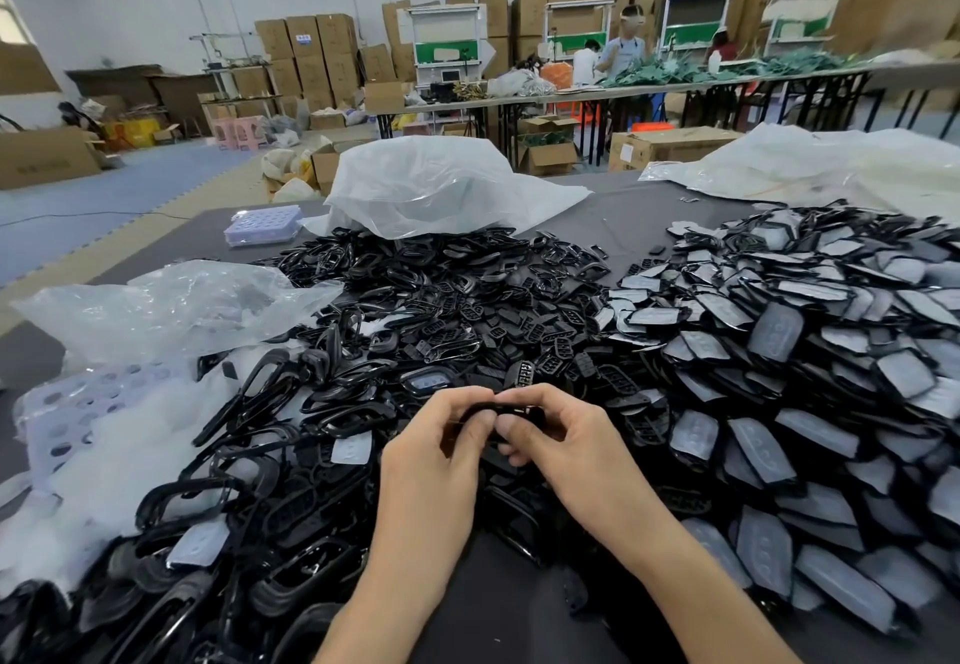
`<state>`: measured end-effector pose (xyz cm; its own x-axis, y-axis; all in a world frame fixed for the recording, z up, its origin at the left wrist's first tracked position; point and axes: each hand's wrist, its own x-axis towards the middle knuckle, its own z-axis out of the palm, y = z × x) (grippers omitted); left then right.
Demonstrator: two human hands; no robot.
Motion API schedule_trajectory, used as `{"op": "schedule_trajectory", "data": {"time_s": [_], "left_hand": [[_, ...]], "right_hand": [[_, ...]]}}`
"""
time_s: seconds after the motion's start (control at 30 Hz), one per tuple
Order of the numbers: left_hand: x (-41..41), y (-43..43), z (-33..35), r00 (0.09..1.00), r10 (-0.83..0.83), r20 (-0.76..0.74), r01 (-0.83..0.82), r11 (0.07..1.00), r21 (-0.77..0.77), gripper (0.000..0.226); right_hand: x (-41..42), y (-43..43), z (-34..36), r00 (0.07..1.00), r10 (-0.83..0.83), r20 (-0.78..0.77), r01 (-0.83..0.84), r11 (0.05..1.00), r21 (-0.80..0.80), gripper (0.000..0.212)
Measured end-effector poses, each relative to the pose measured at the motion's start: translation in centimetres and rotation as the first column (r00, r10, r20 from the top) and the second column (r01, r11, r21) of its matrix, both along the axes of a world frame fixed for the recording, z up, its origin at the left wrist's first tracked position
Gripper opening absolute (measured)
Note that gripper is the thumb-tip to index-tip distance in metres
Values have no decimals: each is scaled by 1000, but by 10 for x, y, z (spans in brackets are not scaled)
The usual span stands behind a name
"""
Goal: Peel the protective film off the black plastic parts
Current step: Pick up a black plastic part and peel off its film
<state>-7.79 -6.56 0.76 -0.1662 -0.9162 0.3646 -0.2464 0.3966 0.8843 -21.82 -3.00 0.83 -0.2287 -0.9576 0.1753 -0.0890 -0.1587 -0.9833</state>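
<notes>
A small glossy black plastic part [511,411] is pinched between the left hand [441,447] and the right hand [558,437], both clenched on it above the heap of bare black plastic frames [415,310]. A film edge should be lifted by a fingernail and drawn off slowly while the part is steadied. The pile of grey-filmed black parts [805,351] lies just to the right.

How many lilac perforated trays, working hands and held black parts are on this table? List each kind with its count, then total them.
Lilac perforated trays: 2
Hands, left hand and right hand: 2
Black part held by both hands: 1
Total: 5
</notes>
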Motion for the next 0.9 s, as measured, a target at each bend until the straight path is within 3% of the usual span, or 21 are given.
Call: {"op": "schedule_trajectory", "data": {"time_s": [0.13,0.17,0.23,0.3,0.33,0.4,0.47,0.57,0.63,0.7,0.83,0.9], "left_hand": [[18,-1,9,952,101,290,-48,981,-186,21],[30,-3,10,905,183,383,-80,960,-269,22],[59,-9,10,722,360,591,-120,906,-406,28],[82,-12,10,526,421,739,-149,901,-407,32],[88,-13,11,466,401,789,-161,915,-370,30],[91,-13,12,456,360,814,-159,933,-324,22],[88,-13,11,534,363,764,-166,930,-326,16],[79,-11,15,745,366,558,-206,921,-329,6],[68,-9,20,895,283,346,-209,949,-236,10],[48,-5,23,981,144,133,-135,988,-76,12],[1,4,19,971,-66,-229,115,972,207,7],[-14,5,13,947,-87,-310,177,945,275,6]], "right_hand": [[0,-2,-4,994,-85,-68,86,996,3,24],[-1,-3,-4,992,-112,-58,112,994,-2,25],[-3,-4,-4,988,-150,-34,150,989,-10,26],[-4,-5,-4,985,-167,-28,167,986,-16,27],[-4,-5,-4,985,-171,-21,171,985,-15,27],[-4,-4,-3,985,-175,-2,175,984,-14,25],[-5,-3,-2,983,-183,29,184,983,-12,22],[-7,-3,0,976,-174,131,175,985,7,16],[-7,-4,3,945,-131,298,130,991,23,11],[-8,-5,7,872,-86,482,84,996,26,12],[-9,-5,9,780,-49,623,47,999,20,12],[-9,-5,8,727,-35,686,25,999,25,17]]}}
